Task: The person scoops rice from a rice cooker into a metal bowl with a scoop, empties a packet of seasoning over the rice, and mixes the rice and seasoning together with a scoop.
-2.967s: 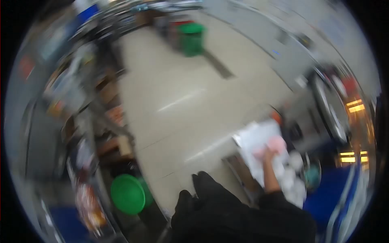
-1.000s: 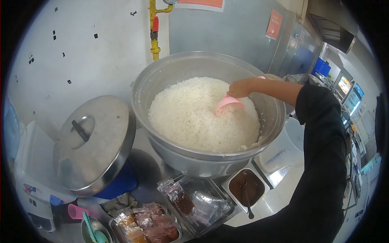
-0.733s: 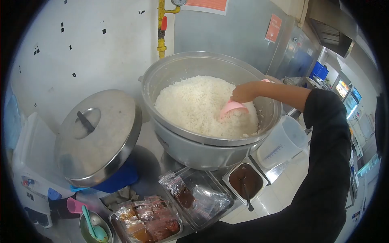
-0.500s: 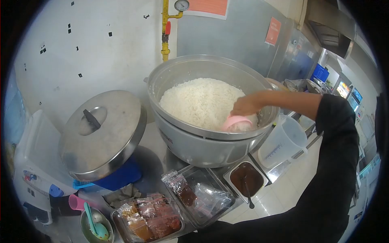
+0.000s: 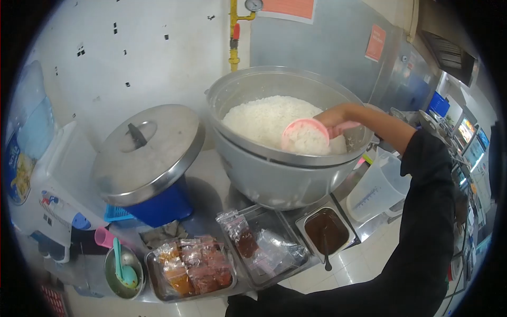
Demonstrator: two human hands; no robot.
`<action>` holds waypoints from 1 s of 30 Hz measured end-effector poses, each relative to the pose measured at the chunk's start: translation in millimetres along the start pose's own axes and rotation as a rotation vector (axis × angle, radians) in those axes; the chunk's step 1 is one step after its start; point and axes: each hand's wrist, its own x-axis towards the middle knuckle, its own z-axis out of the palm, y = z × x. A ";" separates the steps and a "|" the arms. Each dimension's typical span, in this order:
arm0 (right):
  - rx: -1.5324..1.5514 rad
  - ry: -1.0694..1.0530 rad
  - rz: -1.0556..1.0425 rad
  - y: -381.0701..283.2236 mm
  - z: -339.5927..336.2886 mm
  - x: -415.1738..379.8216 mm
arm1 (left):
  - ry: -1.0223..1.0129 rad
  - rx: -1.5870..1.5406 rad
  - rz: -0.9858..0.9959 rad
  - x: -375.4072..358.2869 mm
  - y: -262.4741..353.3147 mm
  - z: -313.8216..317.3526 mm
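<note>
My right hand (image 5: pixel 335 118) is closed round the handle of a pink scoop (image 5: pixel 310 122). White rice (image 5: pixel 306 139) fills the scoop, which is held inside the large pot of a grey rice cooker (image 5: pixel 274 179), near its front right rim. Behind it, a mound of cooked rice (image 5: pixel 264 113) lies in the pot. My left hand is outside the view; a black sleeve (image 5: pixel 285 305) shows at the bottom edge.
Left of the cooker, a metal lid (image 5: pixel 153 153) rests tilted on a blue container (image 5: pixel 168 203). In front stand a tray of sauce packets (image 5: pixel 195 267), a clear tray (image 5: pixel 272 248), a sauce pan with a ladle (image 5: pixel 323 232) and a bowl (image 5: pixel 112 280). A measuring jug (image 5: pixel 369 187) is at right.
My right hand has lifted the scoop out of the rice and turned it so the filled opening faces me. The whole view has shifted slightly.
</note>
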 end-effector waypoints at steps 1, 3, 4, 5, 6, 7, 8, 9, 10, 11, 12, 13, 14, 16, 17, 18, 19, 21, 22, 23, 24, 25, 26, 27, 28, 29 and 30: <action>0.084 0.139 -0.005 1.2 -2.6 -0.7 | -0.016 0.053 0.033 2.4 1.8 -7.0; 0.150 0.331 -0.004 -8.0 -9.2 -10.4 | -0.030 0.075 0.046 14.7 4.7 -18.7; 0.130 0.385 0.004 -15.8 -11.7 -24.4 | -0.060 0.096 0.051 22.6 6.7 -22.9; 0.162 0.502 -0.048 -30.1 -0.7 -39.8 | 0.005 0.010 0.038 29.5 10.5 -24.2; 0.192 0.616 -0.101 -44.0 9.9 -52.4 | 0.020 0.006 0.041 57.9 -3.3 -38.9; 0.190 0.635 -0.148 -46.3 7.4 -59.2 | -0.078 0.046 0.051 99.3 -21.2 -58.9; 0.188 0.646 -0.199 -45.9 3.6 -64.3 | -0.168 0.090 0.061 128.8 -35.9 -79.5; 0.191 0.674 -0.284 -51.6 8.1 -70.7 | -0.162 0.087 0.070 133.1 -32.2 -78.1; 0.192 0.672 -0.318 -50.9 1.2 -73.7 | -0.145 0.091 0.076 130.3 -16.9 -65.2; 0.217 0.820 -0.329 -44.5 -6.2 -58.3 | -0.187 0.100 0.147 147.7 -26.5 -71.5; 0.329 0.759 -0.452 -61.0 17.9 -64.0 | -0.162 0.159 0.154 140.0 -8.4 -57.0; 0.414 0.809 -0.437 -103.4 61.4 -75.9 | -0.142 0.126 0.152 146.0 -4.2 -49.9; 0.556 0.869 -0.401 -149.5 113.8 -73.0 | -0.165 0.129 0.151 148.8 3.2 -41.8; 0.976 1.026 -0.336 -241.9 224.0 -58.4 | -0.203 0.130 0.209 150.8 5.4 -29.4; 1.011 0.568 -0.412 -227.3 229.5 -33.4 | -0.206 0.128 0.215 150.2 5.6 -24.8; 0.952 0.120 -0.431 -212.8 234.6 -8.0 | -0.221 0.124 0.223 152.5 6.3 -19.7; 0.903 0.160 -0.354 -240.7 276.2 10.6 | -0.226 0.081 0.228 150.0 9.2 -14.5; 0.904 -0.024 -0.322 -296.4 361.5 50.7 | -0.226 0.039 0.229 145.3 15.6 -6.1; 0.916 -0.209 -0.309 -308.5 390.4 81.7 | -0.152 0.206 0.454 145.3 19.9 -0.4; 0.939 -0.202 -0.203 -318.3 419.8 111.3 | -0.077 0.374 0.674 146.7 26.4 4.8; 1.009 -0.309 -0.193 -320.9 445.7 138.6 | -0.083 0.377 0.669 148.8 43.5 11.4; 1.022 -0.427 -0.163 -318.1 465.0 173.6 | -0.220 0.571 0.809 152.9 65.0 22.5; 1.077 -0.425 -0.091 -317.2 482.2 198.3 | -0.361 0.763 0.943 158.3 81.0 36.5; 1.117 -0.388 -0.080 -311.8 499.3 223.4 | -0.428 0.766 0.954 168.5 81.4 53.9; 1.122 -0.384 -0.078 -314.0 509.2 232.5 | -0.496 0.770 0.968 179.2 79.5 71.9; 1.096 -0.246 -0.111 -316.5 516.9 238.2 | -0.522 0.900 0.987 183.7 79.5 89.2; 1.063 -0.108 -0.146 -317.2 521.3 244.8 | -0.544 1.028 1.007 187.8 79.1 102.8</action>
